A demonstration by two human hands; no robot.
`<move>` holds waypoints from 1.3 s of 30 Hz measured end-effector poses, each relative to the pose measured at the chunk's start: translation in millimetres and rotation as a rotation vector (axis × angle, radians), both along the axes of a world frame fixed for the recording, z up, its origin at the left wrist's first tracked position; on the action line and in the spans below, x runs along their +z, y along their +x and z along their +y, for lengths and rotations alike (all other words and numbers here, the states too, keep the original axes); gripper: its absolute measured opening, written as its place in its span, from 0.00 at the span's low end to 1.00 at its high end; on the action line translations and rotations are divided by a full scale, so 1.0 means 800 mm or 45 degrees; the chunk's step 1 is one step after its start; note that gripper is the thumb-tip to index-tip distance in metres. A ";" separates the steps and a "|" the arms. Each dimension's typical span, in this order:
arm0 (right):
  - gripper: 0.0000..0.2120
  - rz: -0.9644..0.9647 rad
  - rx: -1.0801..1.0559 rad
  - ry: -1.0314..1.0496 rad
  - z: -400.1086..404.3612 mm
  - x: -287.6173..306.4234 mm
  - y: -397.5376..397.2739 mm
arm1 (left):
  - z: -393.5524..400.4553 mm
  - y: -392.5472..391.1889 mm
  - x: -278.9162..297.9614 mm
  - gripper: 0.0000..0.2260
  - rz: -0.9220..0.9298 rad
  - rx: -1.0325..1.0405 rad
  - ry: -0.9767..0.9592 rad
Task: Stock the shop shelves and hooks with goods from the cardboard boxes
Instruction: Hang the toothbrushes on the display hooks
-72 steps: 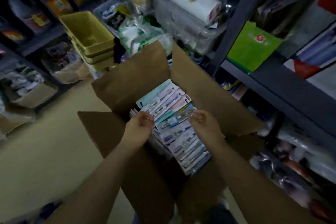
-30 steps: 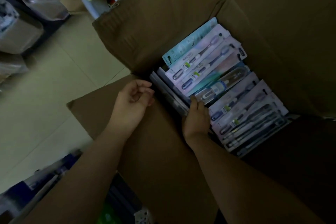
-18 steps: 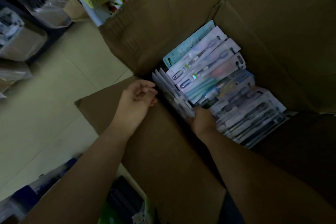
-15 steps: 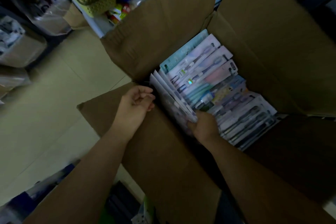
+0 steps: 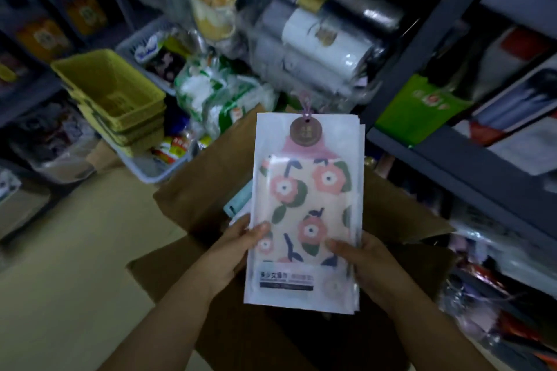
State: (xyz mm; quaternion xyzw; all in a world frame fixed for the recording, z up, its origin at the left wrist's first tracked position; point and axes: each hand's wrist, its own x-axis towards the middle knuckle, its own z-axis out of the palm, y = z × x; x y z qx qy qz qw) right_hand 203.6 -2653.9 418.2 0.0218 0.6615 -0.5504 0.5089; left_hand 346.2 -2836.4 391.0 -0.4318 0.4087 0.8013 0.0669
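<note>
- Two hands hold a stack of flat white packets upright above the open cardboard box.
- Left hand has its grip pinching the stack's lower left edge, thumb across the front face, fingers hidden behind.
- Right hand has its grip pinching the lower right edge in the same way, thumb on the front.
- Front packet shows a floral cloth in pink, green and navy, with a round brown tag and a pink loop well above both grips, at the packet's top.
- A printed white and black label sits just below the thumbs, between the two grips.
- Just beyond the left grip, a pale teal pack pokes up inside the box.
- Farther beyond the left grip, stacked yellow baskets stand in a grey tray.
- Beyond the packet's top lie rolls wrapped in clear plastic, blurred.
- Off to the side of the right grip runs a dark shelf bearing a green bag and other goods too blurred to name.
- Under the box and to the left is a pale floor.
</note>
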 end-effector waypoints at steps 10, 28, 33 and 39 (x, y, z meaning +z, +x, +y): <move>0.18 0.183 -0.063 -0.091 0.006 0.060 -0.015 | 0.002 -0.022 0.057 0.36 0.140 -0.061 -0.020; 0.18 0.480 -0.708 -0.190 0.171 0.149 -0.027 | 0.086 -0.106 0.148 0.45 0.443 -0.514 -0.180; 0.14 0.635 -0.996 -0.139 0.316 0.195 -0.027 | 0.186 -0.155 0.188 0.50 0.506 -0.597 -0.130; 0.12 0.733 -1.307 -0.089 0.529 0.240 -0.006 | 0.362 -0.203 0.241 0.43 0.682 -0.788 -0.126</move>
